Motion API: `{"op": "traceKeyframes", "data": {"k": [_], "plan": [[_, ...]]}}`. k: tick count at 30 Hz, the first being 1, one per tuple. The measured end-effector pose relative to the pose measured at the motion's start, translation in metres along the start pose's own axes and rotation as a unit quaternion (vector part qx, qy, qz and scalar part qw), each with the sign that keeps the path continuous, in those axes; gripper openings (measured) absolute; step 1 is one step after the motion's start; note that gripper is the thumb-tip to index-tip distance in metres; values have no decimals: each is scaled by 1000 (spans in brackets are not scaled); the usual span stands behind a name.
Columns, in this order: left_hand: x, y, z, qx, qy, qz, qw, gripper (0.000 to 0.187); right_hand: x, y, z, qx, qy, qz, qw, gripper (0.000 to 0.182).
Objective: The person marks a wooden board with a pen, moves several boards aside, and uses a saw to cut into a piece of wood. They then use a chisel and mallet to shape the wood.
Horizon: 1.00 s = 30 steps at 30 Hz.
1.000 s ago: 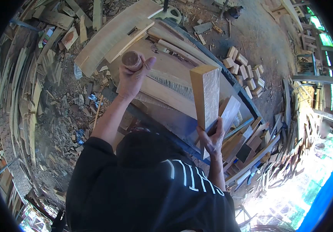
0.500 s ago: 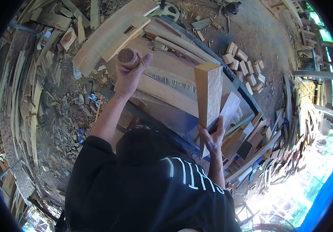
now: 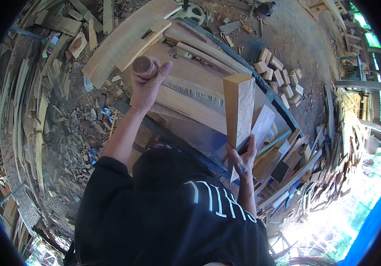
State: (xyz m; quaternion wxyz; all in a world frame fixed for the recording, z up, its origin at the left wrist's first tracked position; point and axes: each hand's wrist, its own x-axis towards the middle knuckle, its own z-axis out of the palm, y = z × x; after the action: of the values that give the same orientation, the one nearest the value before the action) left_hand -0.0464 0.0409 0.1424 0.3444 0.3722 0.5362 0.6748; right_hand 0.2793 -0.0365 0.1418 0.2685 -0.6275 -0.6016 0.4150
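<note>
My left hand is raised over the left part of the workbench, its fingers wrapped round a round wooden piece whose flat end faces up. My right hand grips the lower part of a squared wooden block, which stands tilted up above the bench and narrows toward its bottom in this view. Behind the block, a pale flat board slants beside my right fingers. Between the hands lie long planks with a rough, fibrous edge.
A wide curved board lies at the upper left of the bench. Small cut blocks are heaped on the ground beyond the blue-edged bench. Offcuts crowd the right end. Scrap wood and debris cover the left floor.
My left hand and the round piece have shifted very slightly to the left. My right hand and the squared block look almost still.
</note>
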Motion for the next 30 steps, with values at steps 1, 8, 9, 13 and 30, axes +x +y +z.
{"op": "traceKeyframes", "data": {"k": [1,8,9,13,30], "plan": [[0,0,0,15,-2,5,1000,23,0,1,0,0,1,0,1000,53],[0,-1,1,44,-9,37,998,22,2,-6,-3,-8,-15,13,1000,51],[0,-2,1,44,-9,38,998,22,3,-10,-4,-21,-28,35,999,50],[-1,-2,5,48,2,32,998,21,21,-41,-1,-63,-26,-5,998,49],[-5,-51,-17,254,61,116,958,26,67,-236,-22,-262,-162,-326,894,51]]}}
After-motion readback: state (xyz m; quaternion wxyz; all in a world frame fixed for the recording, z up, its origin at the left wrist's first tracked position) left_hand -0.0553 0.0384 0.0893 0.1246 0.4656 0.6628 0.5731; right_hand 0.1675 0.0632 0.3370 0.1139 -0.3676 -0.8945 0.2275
